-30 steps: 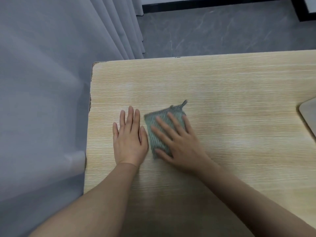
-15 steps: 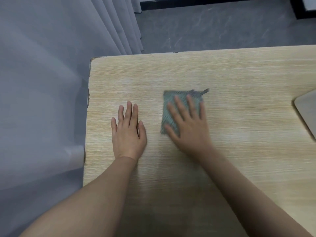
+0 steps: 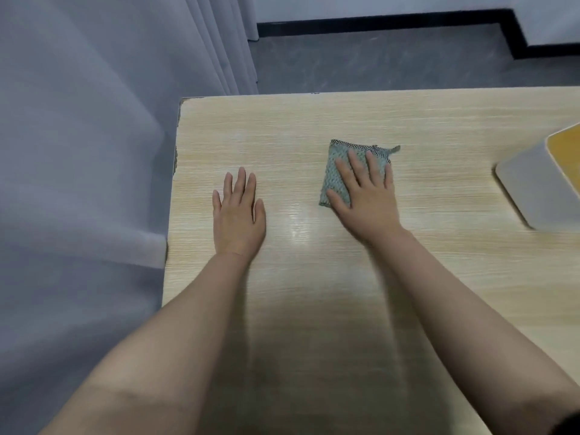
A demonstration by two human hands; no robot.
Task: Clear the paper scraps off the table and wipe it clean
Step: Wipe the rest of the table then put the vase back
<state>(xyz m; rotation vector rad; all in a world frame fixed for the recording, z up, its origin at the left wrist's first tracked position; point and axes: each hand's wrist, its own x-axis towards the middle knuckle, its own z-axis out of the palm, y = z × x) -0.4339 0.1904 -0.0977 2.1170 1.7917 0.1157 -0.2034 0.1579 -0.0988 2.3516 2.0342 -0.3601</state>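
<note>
Cloth [image 3: 340, 171]: grey-green, woven, folded to a rough square with a small loop tag at its far right corner, lying flat on the counter [image 3: 439, 277] a little right of centre and well back from the near edge. Right hand [image 3: 365, 200] rests on top of it, palm down. Fingers [image 3: 354, 166] are straight and slightly spread, pressing the cloth to the surface and not curled round it; the fingertips stop short of the cloth's far edge, the thumb lies across its near left corner, and the heel of the hand sits on bare wood behind it. Left hand [image 3: 238, 215] lies flat on the counter well to the left of the cloth, fingers extended and close together, holding nothing (it reads as a brace). No paper scraps visible on the part of the counter in view, so the clearing step appears finished and the wiping step is in hand. A faint sheen [image 3: 298, 229] shows on the wood between the two hands, possibly damp from the cloth, possibly only reflected light; cannot tell. Judged next move: keep downward pressure and slide the cloth over the unwiped stretch, most likely toward the right, stopping before the white tray with yellow inside [image 3: 533, 186] at the right edge. Grey curtain [image 3: 78, 152] hangs against the counter's left side.
</note>
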